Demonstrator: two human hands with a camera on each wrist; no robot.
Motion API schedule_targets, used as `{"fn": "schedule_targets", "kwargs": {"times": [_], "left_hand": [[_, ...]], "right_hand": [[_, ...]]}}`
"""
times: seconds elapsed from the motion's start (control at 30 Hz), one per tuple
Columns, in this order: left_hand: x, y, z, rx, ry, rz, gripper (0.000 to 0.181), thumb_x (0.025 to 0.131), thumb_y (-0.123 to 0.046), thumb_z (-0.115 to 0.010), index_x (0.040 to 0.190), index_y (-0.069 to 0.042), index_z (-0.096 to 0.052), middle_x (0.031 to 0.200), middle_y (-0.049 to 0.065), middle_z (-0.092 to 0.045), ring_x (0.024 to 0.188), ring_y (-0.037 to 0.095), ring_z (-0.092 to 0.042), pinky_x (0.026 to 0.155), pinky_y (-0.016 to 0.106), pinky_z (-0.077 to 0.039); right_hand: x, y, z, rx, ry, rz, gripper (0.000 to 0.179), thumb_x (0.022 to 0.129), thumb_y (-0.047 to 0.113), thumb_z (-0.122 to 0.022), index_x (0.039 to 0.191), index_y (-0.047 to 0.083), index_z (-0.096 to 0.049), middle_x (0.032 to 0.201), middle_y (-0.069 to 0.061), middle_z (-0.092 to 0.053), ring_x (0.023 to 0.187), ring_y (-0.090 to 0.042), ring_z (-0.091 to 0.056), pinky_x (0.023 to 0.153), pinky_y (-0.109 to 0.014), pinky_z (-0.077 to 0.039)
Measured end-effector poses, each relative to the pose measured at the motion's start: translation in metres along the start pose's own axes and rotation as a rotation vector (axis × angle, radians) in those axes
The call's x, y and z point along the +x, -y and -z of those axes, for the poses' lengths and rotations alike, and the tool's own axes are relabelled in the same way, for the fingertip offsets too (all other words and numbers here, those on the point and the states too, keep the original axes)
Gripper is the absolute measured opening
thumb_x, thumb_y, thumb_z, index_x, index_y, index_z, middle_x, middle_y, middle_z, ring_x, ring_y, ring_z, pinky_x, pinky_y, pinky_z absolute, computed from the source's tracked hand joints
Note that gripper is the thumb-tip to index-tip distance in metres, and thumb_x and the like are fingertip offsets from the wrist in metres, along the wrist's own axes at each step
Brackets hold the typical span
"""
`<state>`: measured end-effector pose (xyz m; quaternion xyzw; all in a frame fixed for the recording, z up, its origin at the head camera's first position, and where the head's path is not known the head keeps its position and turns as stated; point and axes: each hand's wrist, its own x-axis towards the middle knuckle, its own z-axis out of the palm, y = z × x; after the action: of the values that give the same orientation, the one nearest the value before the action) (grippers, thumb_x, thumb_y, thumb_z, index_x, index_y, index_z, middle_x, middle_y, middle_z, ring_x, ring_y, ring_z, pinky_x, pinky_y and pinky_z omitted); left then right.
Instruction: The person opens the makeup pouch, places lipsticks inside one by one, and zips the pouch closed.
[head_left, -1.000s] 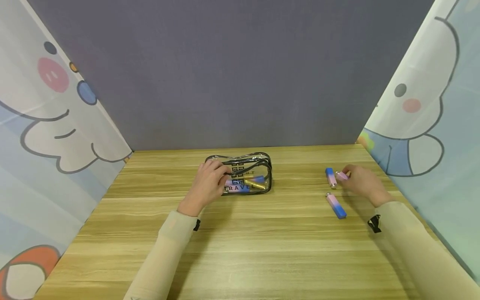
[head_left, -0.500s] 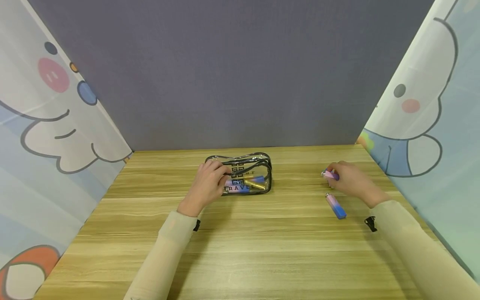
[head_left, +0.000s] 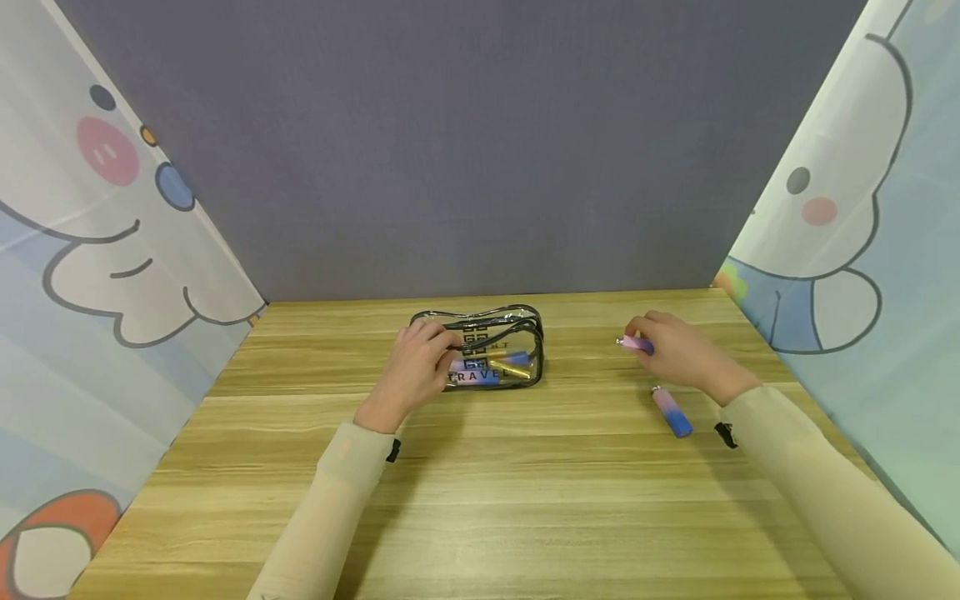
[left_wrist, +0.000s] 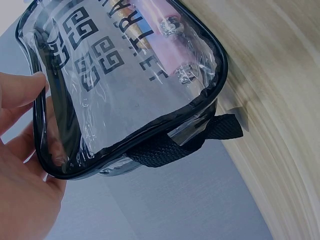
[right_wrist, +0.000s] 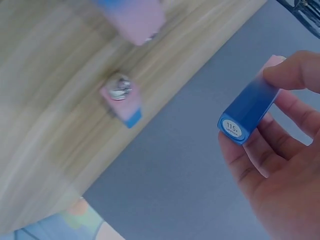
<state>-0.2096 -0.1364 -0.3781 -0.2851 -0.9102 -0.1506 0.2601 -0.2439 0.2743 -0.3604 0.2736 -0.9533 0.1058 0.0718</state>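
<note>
A clear pouch [head_left: 498, 342] with black edging and the word TRAVEL stands on the table. My left hand [head_left: 416, 362] pinches its upper edge at the left end; in the left wrist view the thumb lies on the near face and the fingers behind. Through the plastic show pink-and-blue lipsticks [left_wrist: 172, 55] and a gold tube [head_left: 510, 368]. Right of the pouch, my right hand [head_left: 686, 354] holds another pink-and-blue lipstick [right_wrist: 247, 110] between thumb and fingers above the table, its blue base labelled 115. A similar lipstick [head_left: 671, 411] lies on the table below that hand.
Another pink-and-blue lipstick [right_wrist: 122, 100] on the table shows in the right wrist view, hidden behind my right hand in the head view. The wooden table [head_left: 525, 500] ends at a grey panel [head_left: 480, 167] behind, with cartoon-print curtains [head_left: 847, 192] at both sides.
My right hand has lifted a lipstick from the right side and carried it left, passing over the lipstick that lay beside it. The left hand and pouch stay in place.
</note>
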Motion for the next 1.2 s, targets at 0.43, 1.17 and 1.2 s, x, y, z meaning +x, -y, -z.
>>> {"fn": "schedule_targets", "kwargs": {"times": [0.43, 1.17, 1.2], "left_hand": [[0.000, 0.001, -0.002, 0.003, 0.000, -0.004, 0.011, 0.096, -0.007, -0.069, 0.103, -0.012, -0.076, 0.101, 0.004, -0.067, 0.095, 0.027, -0.057, 0.077, 0.041, -0.040], [-0.001, 0.002, -0.002, 0.008, -0.004, -0.006, 0.011, 0.096, -0.007, -0.070, 0.105, -0.010, -0.076, 0.103, 0.005, -0.068, 0.098, 0.028, -0.058, 0.079, 0.043, -0.042], [-0.001, 0.002, -0.002, 0.005, -0.003, -0.005, 0.012, 0.096, -0.007, -0.070, 0.105, -0.010, -0.076, 0.103, 0.006, -0.068, 0.098, 0.028, -0.058, 0.079, 0.043, -0.042]], "right_hand": [[0.019, 0.024, 0.011, 0.019, 0.014, 0.042, 0.027, 0.087, 0.008, -0.070, 0.114, 0.002, -0.068, 0.106, -0.013, -0.065, 0.091, -0.028, -0.061, 0.083, -0.049, -0.050], [0.055, 0.066, 0.016, 0.012, 0.010, 0.130, 0.030, 0.089, 0.012, -0.069, 0.118, 0.004, -0.068, 0.108, -0.010, -0.064, 0.089, -0.025, -0.058, 0.078, -0.045, -0.050], [0.056, 0.068, 0.017, 0.016, 0.011, 0.128, 0.030, 0.089, 0.012, -0.069, 0.118, 0.004, -0.068, 0.108, -0.010, -0.064, 0.090, -0.025, -0.058, 0.077, -0.045, -0.050]]}}
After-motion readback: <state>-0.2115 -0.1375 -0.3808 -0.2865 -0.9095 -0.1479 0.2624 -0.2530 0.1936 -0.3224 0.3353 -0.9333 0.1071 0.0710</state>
